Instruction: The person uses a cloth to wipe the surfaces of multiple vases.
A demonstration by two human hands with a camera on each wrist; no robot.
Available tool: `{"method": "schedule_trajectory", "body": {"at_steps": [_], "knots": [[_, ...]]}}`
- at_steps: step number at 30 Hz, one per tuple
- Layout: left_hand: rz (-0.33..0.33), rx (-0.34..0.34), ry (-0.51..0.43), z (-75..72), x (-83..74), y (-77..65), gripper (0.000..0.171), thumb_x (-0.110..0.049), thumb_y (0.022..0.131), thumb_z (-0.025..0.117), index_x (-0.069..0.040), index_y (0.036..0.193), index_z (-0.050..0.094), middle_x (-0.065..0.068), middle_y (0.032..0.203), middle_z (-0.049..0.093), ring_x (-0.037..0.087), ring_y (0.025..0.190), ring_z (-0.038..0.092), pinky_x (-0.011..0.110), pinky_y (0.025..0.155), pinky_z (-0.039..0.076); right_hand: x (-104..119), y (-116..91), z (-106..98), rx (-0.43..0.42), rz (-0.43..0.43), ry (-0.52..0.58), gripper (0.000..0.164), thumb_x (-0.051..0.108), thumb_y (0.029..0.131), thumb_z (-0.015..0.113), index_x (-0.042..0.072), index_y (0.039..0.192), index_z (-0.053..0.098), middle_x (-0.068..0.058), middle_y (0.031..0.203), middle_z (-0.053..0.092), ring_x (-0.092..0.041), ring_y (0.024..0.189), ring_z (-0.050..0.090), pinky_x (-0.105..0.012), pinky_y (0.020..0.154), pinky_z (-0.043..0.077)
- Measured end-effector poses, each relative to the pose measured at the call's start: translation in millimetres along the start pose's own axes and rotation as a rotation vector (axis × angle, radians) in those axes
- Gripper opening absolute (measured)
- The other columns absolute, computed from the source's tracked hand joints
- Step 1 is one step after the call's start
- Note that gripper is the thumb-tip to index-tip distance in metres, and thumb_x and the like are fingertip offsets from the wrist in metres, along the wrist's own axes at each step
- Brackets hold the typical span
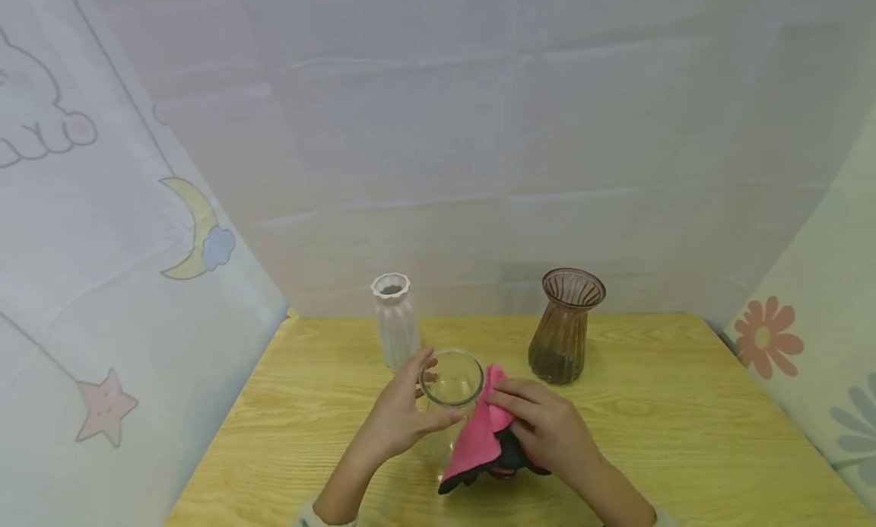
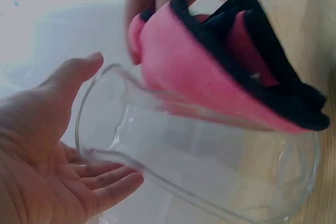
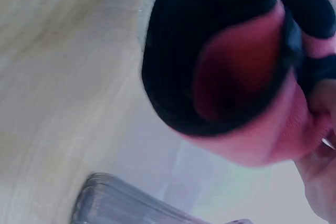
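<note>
A clear glass vase [image 1: 453, 390] stands upright on the table in front of me. My left hand [image 1: 400, 417] is spread around its neck, thumb on the near side and fingers on the far side. In the left wrist view, that thumb is extended close to the rim and the fingers lie loosely along the neck of the glass vase [image 2: 194, 150]. My right hand [image 1: 547, 428] pinches a pink cloth [image 1: 477, 443] with a black border, bunched against the vase's right side. Folds of the cloth [image 3: 252, 140] hide part of the right fingers in the right wrist view.
Behind the left hand stands a white ribbed vase [image 1: 397, 322] with a scalloped rim. A brown-purple ribbed glass vase [image 1: 564, 329] stands further right. The wooden table [image 1: 657, 436] meets a pale hanging sheet [image 1: 445, 169] at the back, with patterned sheets at both sides.
</note>
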State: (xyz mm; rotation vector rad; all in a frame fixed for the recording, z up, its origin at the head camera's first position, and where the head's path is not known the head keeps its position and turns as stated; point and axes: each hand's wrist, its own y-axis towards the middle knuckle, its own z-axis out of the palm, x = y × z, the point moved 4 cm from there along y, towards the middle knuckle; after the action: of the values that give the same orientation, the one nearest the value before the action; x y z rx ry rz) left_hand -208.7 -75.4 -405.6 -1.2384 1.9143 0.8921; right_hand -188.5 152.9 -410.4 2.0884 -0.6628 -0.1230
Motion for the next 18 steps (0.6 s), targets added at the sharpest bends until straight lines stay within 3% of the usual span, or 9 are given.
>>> {"method": "schedule_trajectory", "body": {"at_steps": [1,4,11,18], "knots": [[-0.002,-0.016,0.015,1.5,-1.5,-0.4,0.099,-0.047,0.083,0.082,-0.010,0.158,0.029,0.012,0.149,0.049,0.031,0.132,0.053,0.052,0.103,0.048,1.1,2.4,-0.8,-0.022,-0.008,0.005,0.019,0.015,0.100,0.064,0.015,0.113,0.078,-0.003,0.111,0.073,-0.024,0.099,0.072,-0.024,0.091,0.055],[-0.011,-0.061,0.052,4.1,-4.3,0.1,0.098,-0.053,0.082,0.081,-0.010,0.155,0.033,0.010,0.140,0.055,0.028,0.128,0.055,0.050,0.100,0.050,3.5,4.3,1.8,-0.048,-0.021,0.001,0.036,0.026,0.109,0.045,0.013,0.112,0.078,-0.004,0.111,0.073,-0.024,0.099,0.072,-0.023,0.093,0.054],[-0.020,-0.072,0.092,4.5,-5.6,1.2,0.095,-0.056,0.080,0.081,-0.012,0.153,0.037,0.013,0.136,0.060,0.025,0.120,0.060,0.047,0.095,0.052,4.7,-0.3,14.4,-0.052,-0.084,-0.038,0.037,0.024,0.110,0.044,0.013,0.107,0.079,-0.004,0.108,0.075,-0.022,0.095,0.074,-0.029,0.085,0.058],[-0.026,-0.065,0.113,2.9,-5.3,2.0,0.095,-0.057,0.080,0.080,-0.014,0.153,0.038,0.004,0.136,0.059,0.023,0.119,0.061,0.047,0.093,0.052,2.5,0.7,17.7,0.028,-0.115,-0.025,0.041,0.025,0.111,0.039,0.014,0.106,0.078,-0.002,0.111,0.074,-0.023,0.100,0.072,-0.031,0.085,0.058]]}}
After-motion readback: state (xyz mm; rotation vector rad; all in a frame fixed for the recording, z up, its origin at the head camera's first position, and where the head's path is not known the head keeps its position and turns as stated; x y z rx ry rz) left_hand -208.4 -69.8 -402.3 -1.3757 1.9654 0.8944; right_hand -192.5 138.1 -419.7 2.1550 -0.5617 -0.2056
